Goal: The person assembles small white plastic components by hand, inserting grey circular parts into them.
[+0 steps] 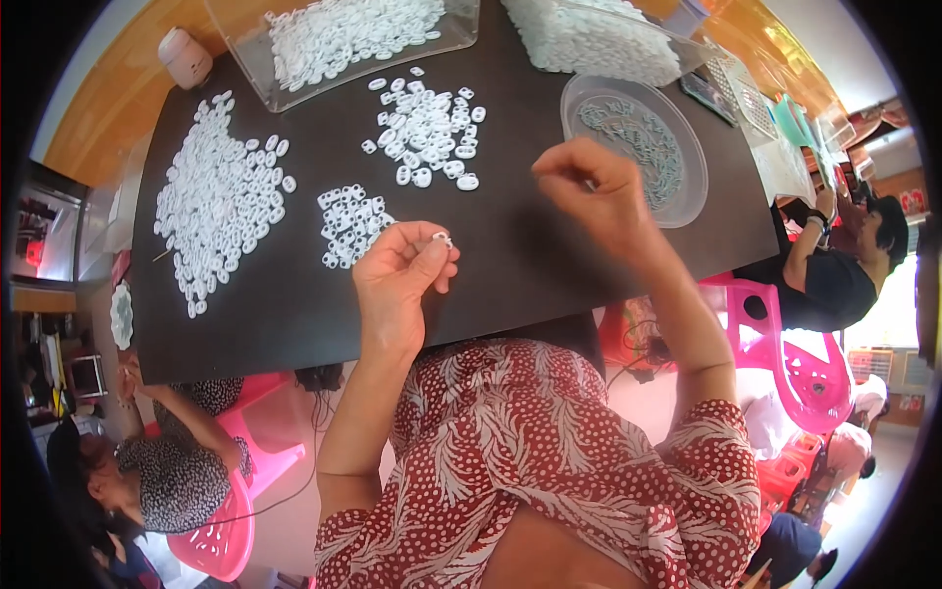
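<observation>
Over the near middle of the dark table, my left hand (pixel 404 275) pinches a small white plastic piece (pixel 442 239) between thumb and fingertips. My right hand (pixel 594 187) hovers at the near-left side of a round clear bowl (pixel 699 162), fingers curled together; whatever they hold, if anything, is too small to make out. Thin grey-green metal-looking bits (pixel 628 128) lie in that bowl. Just beyond my left hand is a pile of small square-looking white pieces (pixel 343 221). Farther off sits a pile of white oval pieces with holes (pixel 422 128).
A large heap of white oval pieces (pixel 221 187) covers the table's left side. Two clear bins of white pieces, one far left (pixel 358 39) and one far right (pixel 599 44), stand at the back. A pink-white jar (pixel 184 57) is behind the heap. People sit at both sides on pink chairs (pixel 810 378).
</observation>
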`<action>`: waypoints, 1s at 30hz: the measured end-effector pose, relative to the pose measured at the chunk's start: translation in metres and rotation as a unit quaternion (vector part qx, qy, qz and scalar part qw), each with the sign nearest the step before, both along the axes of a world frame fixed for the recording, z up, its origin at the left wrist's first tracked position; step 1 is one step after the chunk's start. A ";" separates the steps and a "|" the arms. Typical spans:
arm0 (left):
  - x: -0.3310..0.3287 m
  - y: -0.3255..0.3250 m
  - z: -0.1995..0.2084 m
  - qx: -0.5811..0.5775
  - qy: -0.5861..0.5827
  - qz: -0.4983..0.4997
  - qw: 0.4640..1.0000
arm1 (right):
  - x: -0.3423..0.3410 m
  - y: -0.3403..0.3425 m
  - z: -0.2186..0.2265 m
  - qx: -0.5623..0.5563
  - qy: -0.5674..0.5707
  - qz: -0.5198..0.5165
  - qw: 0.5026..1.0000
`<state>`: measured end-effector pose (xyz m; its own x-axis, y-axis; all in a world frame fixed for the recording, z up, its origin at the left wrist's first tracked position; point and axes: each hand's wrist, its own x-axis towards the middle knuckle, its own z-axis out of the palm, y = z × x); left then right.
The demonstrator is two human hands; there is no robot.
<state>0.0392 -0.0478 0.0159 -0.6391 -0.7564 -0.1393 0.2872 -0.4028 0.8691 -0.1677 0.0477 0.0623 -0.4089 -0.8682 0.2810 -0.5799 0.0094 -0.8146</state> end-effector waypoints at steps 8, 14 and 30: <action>0.006 0.004 0.002 -0.006 0.017 0.033 0.999 | 0.059 -0.024 -0.016 -0.009 -0.215 0.125 0.969; 0.008 0.007 0.002 -0.020 0.019 0.047 0.998 | 0.069 -0.026 -0.021 0.008 -0.272 0.129 0.954; 0.007 0.019 -0.005 -0.086 0.026 0.115 0.989 | 0.084 -0.025 -0.023 -0.012 -0.290 0.113 0.950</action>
